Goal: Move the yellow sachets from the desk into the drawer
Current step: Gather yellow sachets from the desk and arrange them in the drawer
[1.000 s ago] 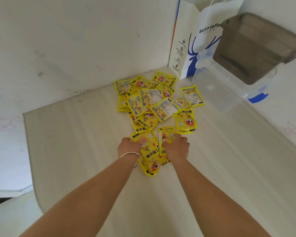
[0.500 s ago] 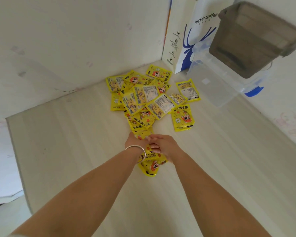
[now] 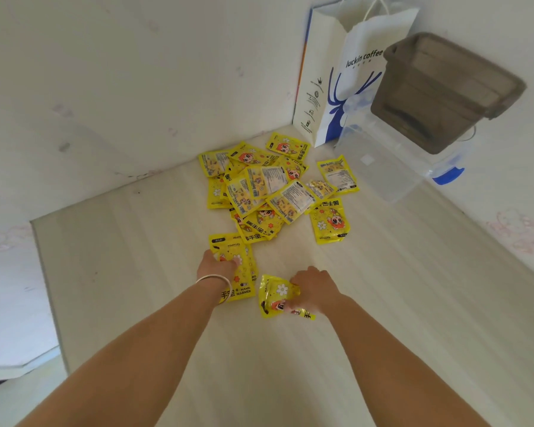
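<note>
Several yellow sachets (image 3: pixel 275 186) lie in a loose heap near the far corner of the pale wooden desk (image 3: pixel 383 303). My left hand (image 3: pixel 216 268), with a silver bangle on its wrist, grips a flat stack of yellow sachets (image 3: pixel 239 272) just in front of the heap. My right hand (image 3: pixel 313 288) holds a crumpled yellow sachet (image 3: pixel 276 295) against the desk, a little to the right of the left one. No drawer is in view.
A white and blue paper bag (image 3: pixel 346 81) stands in the far corner. A clear plastic box (image 3: pixel 392 161) with a blue latch sits to its right, with a brown-tinted bin (image 3: pixel 444 90) above it. White walls close the back and right sides. The desk's left edge (image 3: pixel 48 291) drops off.
My hands were pressed together over the nearest sachets; they have drawn apart, each taking sachets with it, the left toward the left and the right toward me.
</note>
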